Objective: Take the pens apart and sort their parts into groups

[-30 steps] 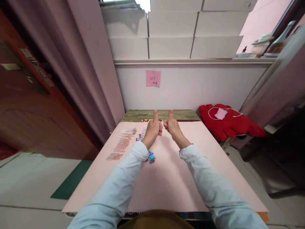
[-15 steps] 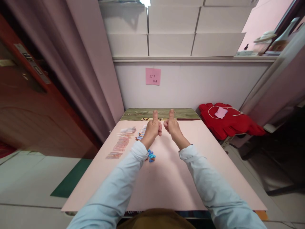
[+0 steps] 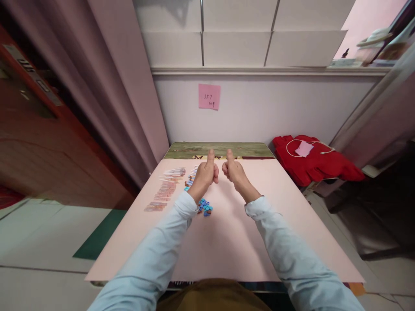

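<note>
Both my hands are raised over the pink-covered table (image 3: 223, 255), thumbs up and fingers curled into fists. My left hand (image 3: 205, 176) is closed with nothing seen in it; my right hand (image 3: 236, 175), a little apart from it, is closed the same way. Below my left wrist lies a small pile of blue and brown pieces (image 3: 205, 207), too small to name surely. Partly behind the left hand is a row of thin sticks with blue and brown ends (image 3: 189, 184). Further left, slim, pale, see-through sticks (image 3: 164, 191) lie in a slanting column.
A pink note (image 3: 209, 96) with handwriting sticks to the white wall beyond the table. Red cloth (image 3: 314, 162) with a white cable and a pink slip lies at the right. A curtain (image 3: 139, 86) and a brown door (image 3: 48, 164) stand at the left.
The view has tilted down slightly, so the wall and table appear higher. My hands keep the same thumbs-up pose, the right thumb slightly nearer the left. The table items have not visibly moved.
</note>
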Demonstrator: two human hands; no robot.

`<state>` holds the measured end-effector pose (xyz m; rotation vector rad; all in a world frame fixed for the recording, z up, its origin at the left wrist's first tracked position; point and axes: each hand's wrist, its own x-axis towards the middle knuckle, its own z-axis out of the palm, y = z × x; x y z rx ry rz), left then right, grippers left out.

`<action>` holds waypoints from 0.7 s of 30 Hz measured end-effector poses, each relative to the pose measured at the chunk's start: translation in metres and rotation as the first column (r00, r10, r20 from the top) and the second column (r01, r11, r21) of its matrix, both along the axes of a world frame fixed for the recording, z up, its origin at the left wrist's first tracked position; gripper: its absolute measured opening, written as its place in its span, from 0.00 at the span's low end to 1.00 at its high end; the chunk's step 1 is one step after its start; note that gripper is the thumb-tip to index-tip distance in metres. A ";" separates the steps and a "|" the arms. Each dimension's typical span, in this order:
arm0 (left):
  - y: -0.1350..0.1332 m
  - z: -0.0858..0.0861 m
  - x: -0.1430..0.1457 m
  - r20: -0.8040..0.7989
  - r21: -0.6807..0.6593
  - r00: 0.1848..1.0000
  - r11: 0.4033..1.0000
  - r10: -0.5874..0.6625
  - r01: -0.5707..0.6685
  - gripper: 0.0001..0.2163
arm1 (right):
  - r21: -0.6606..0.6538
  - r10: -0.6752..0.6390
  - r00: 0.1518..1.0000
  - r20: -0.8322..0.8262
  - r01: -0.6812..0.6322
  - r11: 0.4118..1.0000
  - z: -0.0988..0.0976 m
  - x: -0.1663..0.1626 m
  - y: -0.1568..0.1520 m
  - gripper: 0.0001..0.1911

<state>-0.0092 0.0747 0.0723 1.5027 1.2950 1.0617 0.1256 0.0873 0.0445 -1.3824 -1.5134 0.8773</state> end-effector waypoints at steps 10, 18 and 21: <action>-0.055 -0.124 -0.088 -0.224 0.052 0.927 0.953 0.302 -0.299 0.11 | -0.086 0.128 0.964 0.235 -0.111 0.990 -0.106 -0.011 -0.050 0.08; -0.046 -0.143 -0.077 -0.512 0.221 0.810 0.955 0.286 -0.198 0.12 | 0.006 0.158 0.899 0.409 -0.176 0.984 -0.115 -0.045 -0.039 0.13; -0.048 -0.142 -0.072 -0.597 0.218 0.761 0.964 0.253 -0.150 0.12 | -0.003 0.184 0.888 0.422 -0.201 0.980 -0.116 -0.054 -0.041 0.15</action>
